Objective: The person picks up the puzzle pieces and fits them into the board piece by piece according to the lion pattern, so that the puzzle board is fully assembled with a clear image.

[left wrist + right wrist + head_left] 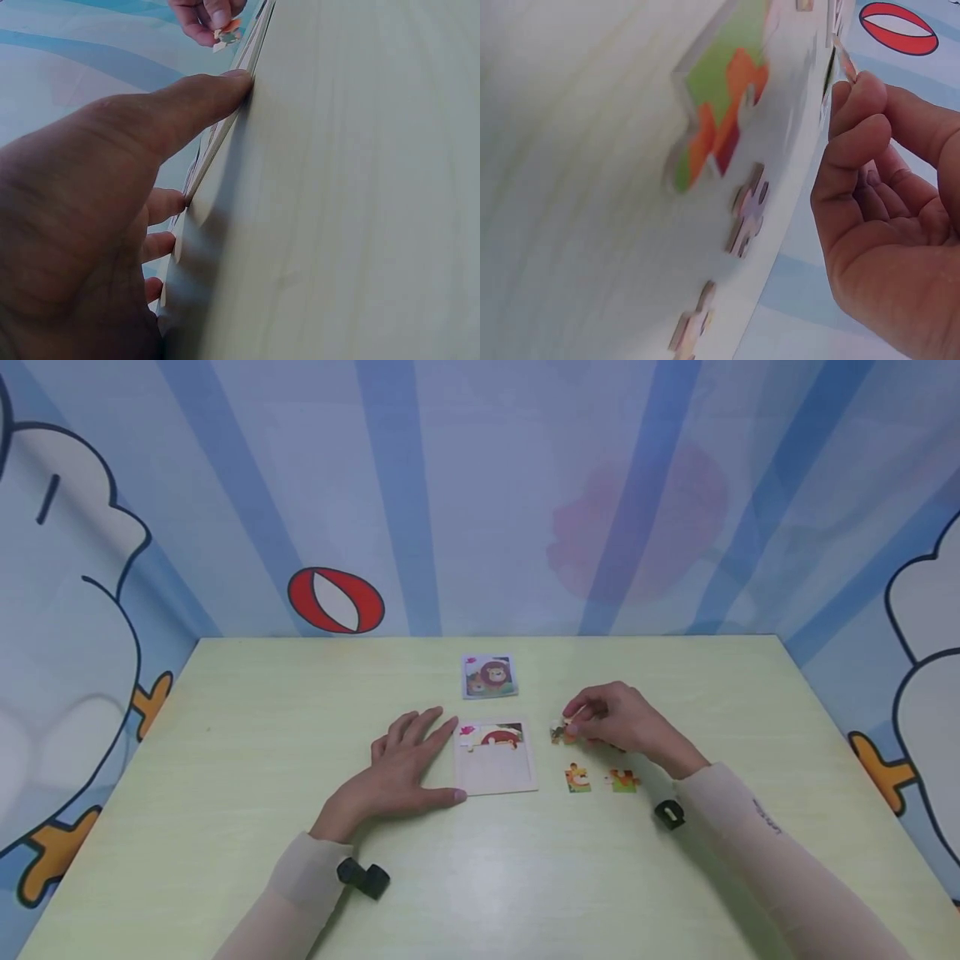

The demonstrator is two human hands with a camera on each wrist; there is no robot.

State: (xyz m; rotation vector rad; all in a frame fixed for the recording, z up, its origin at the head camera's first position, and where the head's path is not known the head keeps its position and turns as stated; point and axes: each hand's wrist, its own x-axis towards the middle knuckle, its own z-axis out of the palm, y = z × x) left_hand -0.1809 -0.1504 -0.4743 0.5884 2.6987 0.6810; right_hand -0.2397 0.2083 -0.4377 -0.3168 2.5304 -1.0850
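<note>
A square puzzle tray (495, 772) lies on the table, with joined jigsaw pieces (501, 737) along its top edge and bare board below. My left hand (397, 777) is spread at the tray's left side, thumb at the lower left corner and index finger near the upper left. In the left wrist view the thumb (202, 97) touches the tray's edge. To the right of the tray, my right hand (618, 718) pinches a jigsaw piece (846, 61) between thumb and fingertips, raised off the table in the right wrist view. The hand partly hides other pieces beneath it.
Loose jigsaw pieces, one with yellow and orange (577, 778) and one with green and orange (624, 781), lie in front of the right hand. Behind the tray is a square lion picture (489, 677). A printed cloth backdrop (487, 527) rises at the table's far edge.
</note>
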